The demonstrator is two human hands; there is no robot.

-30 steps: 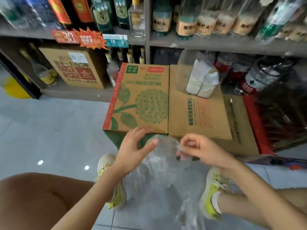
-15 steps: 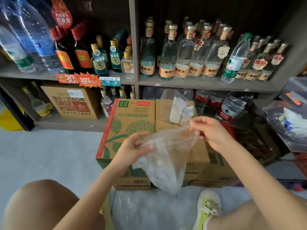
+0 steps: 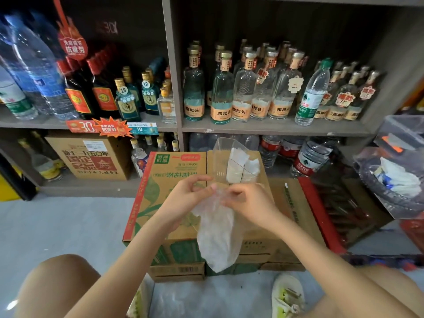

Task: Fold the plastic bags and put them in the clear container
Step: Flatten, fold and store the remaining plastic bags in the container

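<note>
A clear plastic bag [image 3: 218,232] hangs in front of the cardboard boxes [image 3: 160,180], held by its top edge. My left hand [image 3: 185,200] pinches that edge on the left and my right hand [image 3: 247,203] pinches it on the right, the two hands almost touching. Behind them, on top of the boxes, stands the clear container [image 3: 220,161] with white folded bags [image 3: 241,166] inside it.
Shelves of glass bottles [image 3: 241,92] and water bottles [image 3: 34,72] rise behind the boxes. A red crate [image 3: 330,212] sits to the right, with a bin of bags [image 3: 394,180] beyond it. More clear plastic [image 3: 195,297] lies on the floor between my feet.
My hands have come together, folding the bag's top edge in half so the bag hangs narrower. The view has tilted up toward the shelves.
</note>
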